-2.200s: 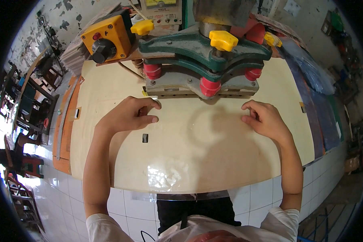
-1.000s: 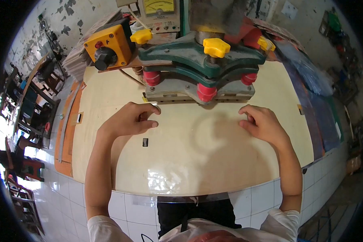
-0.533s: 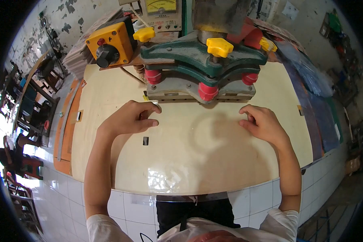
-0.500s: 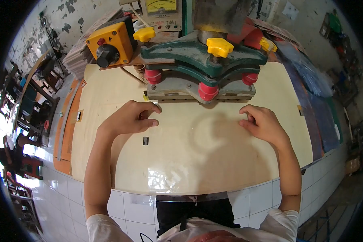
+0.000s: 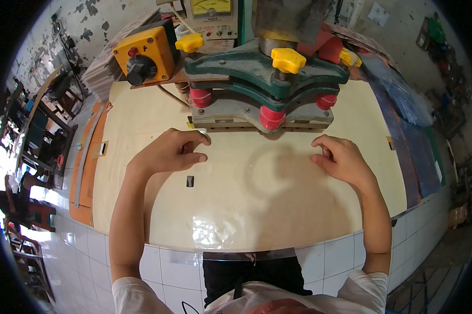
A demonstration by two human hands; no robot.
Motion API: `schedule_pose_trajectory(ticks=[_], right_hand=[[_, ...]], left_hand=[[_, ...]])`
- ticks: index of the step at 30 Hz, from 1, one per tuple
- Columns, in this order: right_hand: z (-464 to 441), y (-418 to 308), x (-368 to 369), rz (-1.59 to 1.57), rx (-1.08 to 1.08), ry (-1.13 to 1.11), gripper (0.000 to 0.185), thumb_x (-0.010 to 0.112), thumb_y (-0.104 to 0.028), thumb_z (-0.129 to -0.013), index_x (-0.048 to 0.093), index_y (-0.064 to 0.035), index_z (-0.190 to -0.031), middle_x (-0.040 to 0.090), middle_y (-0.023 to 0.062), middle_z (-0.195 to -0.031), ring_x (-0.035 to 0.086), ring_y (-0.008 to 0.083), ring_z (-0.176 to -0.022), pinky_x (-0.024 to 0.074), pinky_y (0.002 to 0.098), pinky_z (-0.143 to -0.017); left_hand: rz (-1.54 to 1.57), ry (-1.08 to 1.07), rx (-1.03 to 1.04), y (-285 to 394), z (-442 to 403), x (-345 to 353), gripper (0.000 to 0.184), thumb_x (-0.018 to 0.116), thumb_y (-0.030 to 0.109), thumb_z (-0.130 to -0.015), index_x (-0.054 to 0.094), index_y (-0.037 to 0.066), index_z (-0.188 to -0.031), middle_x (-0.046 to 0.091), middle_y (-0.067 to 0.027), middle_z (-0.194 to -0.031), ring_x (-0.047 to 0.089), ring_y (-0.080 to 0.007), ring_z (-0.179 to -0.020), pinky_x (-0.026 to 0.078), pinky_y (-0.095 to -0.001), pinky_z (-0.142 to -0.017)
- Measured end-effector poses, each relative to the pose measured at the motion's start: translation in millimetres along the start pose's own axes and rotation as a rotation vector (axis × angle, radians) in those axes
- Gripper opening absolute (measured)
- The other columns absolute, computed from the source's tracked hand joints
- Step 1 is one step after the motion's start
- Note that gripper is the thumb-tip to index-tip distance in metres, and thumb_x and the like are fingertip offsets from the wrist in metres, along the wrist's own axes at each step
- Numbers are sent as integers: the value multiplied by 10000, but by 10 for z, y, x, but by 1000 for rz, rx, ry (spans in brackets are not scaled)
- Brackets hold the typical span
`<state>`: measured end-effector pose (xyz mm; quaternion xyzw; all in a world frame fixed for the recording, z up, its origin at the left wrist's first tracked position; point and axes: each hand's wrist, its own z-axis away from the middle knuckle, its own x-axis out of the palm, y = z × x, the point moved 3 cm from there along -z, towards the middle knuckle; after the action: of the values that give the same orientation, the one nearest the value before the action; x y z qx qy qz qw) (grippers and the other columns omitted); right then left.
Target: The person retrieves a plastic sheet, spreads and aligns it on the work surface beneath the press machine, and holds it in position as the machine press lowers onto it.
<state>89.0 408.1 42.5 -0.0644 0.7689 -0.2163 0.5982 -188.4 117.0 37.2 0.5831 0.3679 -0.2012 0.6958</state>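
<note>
My left hand [image 5: 174, 150] rests at the left of the cream board [image 5: 236, 209], its fingers bent and the thumb apart from the index finger. Nothing shows between them. Opposite it, my right hand [image 5: 341, 159] has curled fingers, with a gap between thumb and index finger and nothing visible inside. Between and beyond both hands stands the press head [image 5: 262, 119], a grey plate under a dark green bracket [image 5: 267, 78] with red and yellow knobs. A small black rectangle [image 5: 190, 181] lies on the board just below my left hand.
A yellow control box [image 5: 145, 55] with a black dial sits left of the press, near a gauge meter [image 5: 212, 15]. A metal ruler [image 5: 88, 159] lies along the left edge. Clear plastic sheets [image 5: 398, 89] lie at the right. A shiny clear sheet [image 5: 212, 230] covers the front of the board.
Both hands keep practically the same pose and place. The view has shifted very slightly, so the press appears a few pixels to the right.
</note>
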Motion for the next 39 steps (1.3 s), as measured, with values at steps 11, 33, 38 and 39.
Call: schedule_pose_trajectory(ticks=[11,33,38,39], right_hand=[[-12,-22,-34,32,88,-86,304,805,-250,-903,693,-91,-1137,653,89,-745,653,289,-697,504,434,-673],[-3,22,-14,-43,14,-14,271,813,-130,-870,709,-61,-1110,553,58,-671,552,197,-610,441,363,-594],[-25,10,-10,-47,50,-40,259,796,-113,-877,706,-42,-1109,498,43,-647,496,167,-581,414,343,-580],[-26,17,-10,-54,57,-44,259,796,-111,-876,706,-41,-1109,492,42,-645,493,167,-580,413,343,-580]], left_hand=[[-18,-4,-9,35,0,-8,338,812,211,-948,692,44,-1216,513,-16,-649,495,-136,-597,400,-352,-580],[-47,0,9,3,-7,11,319,805,199,-948,694,43,-1203,515,-25,-643,504,-140,-577,413,-353,-577],[-4,18,-42,28,-14,-3,287,807,156,-921,716,50,-1171,497,-28,-632,484,-162,-578,416,-357,-596],[-2,19,-46,31,-13,-11,287,807,156,-921,716,50,-1171,497,-28,-632,484,-162,-578,416,-357,-596]])
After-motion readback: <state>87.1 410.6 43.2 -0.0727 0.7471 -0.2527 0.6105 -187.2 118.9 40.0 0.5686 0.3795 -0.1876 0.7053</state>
